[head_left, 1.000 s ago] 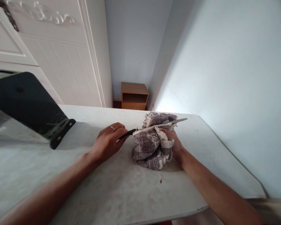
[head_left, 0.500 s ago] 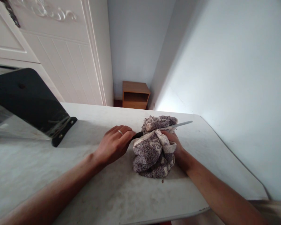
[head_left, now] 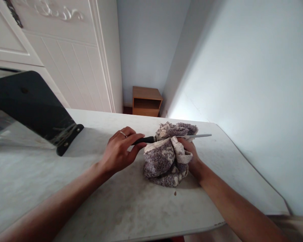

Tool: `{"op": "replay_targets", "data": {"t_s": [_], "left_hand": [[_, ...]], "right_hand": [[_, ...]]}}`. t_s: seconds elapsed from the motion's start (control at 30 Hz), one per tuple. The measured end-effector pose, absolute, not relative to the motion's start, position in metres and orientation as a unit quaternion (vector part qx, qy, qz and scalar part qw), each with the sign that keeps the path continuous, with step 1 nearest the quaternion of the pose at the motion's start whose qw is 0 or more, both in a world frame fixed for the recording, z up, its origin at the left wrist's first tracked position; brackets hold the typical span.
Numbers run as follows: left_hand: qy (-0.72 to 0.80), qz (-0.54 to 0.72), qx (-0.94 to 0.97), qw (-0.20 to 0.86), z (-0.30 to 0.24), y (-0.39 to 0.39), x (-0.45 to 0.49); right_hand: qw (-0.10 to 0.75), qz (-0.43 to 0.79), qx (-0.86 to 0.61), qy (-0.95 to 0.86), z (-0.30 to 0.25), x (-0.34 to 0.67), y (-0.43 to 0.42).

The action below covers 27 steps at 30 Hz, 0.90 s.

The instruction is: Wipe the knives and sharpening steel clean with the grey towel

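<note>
A knife [head_left: 201,135] with a black handle and a narrow grey blade lies level above the table, its tip pointing right. My left hand [head_left: 121,148], a ring on one finger, grips the handle between thumb and fingers. Around the middle of the blade is bunched a purple-and-cream towel [head_left: 160,158], which hides most of the metal. The tip sticks out past the towel. My right hand [head_left: 190,151] holds the towel against the blade from the right; its fingers are largely covered by the cloth.
Both hands work over a pale, stained tabletop [head_left: 103,205]. A black panel [head_left: 37,104] with clear plastic stands at the left. Behind are a white cabinet [head_left: 73,67] and a small brown nightstand [head_left: 146,101]. A pale wall [head_left: 257,101] borders the right side. A brown crumb [head_left: 175,193] lies near the towel.
The knife has turned a little, its tip now lower and farther right. More of the black handle shows as my left hand's grip has shifted. The towel's upper part has spread slightly right.
</note>
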<state>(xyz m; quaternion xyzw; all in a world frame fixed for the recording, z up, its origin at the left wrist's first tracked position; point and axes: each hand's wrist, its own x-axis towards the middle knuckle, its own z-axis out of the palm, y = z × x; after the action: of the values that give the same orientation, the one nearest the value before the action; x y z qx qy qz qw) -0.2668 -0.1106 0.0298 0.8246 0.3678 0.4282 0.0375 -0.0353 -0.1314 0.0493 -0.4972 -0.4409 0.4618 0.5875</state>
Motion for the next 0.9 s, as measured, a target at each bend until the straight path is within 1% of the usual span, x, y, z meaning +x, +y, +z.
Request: {"op": "replay_targets", "data": {"t_s": [0.1,0.23,0.33,0.43,0.6,0.9], "left_hand": [[0.425,0.428,0.781,0.161,0.036,-0.112,-0.264],[0.503,0.398,0.694,0.327,0.045,-0.111,-0.263],[0.533,0.383,0.594,0.465,0.047,-0.106,-0.264],[0.538,0.382,0.500,0.561,0.046,-0.099,-0.266],[0.520,0.390,0.418,0.635,0.044,-0.091,-0.270],[0.468,0.470,0.348,0.663,0.040,-0.082,-0.276]], "right_hand": [[0.588,0.477,-0.492,-0.429,0.053,-0.034,-0.132],[0.594,0.458,-0.502,-0.431,0.054,-0.032,-0.131],[0.590,0.447,-0.510,-0.438,0.053,-0.031,-0.131],[0.599,0.449,-0.504,-0.429,0.053,-0.031,-0.131],[0.593,0.454,-0.499,-0.439,0.055,-0.031,-0.131],[0.653,0.419,-0.494,-0.392,0.045,-0.022,-0.119]]}}
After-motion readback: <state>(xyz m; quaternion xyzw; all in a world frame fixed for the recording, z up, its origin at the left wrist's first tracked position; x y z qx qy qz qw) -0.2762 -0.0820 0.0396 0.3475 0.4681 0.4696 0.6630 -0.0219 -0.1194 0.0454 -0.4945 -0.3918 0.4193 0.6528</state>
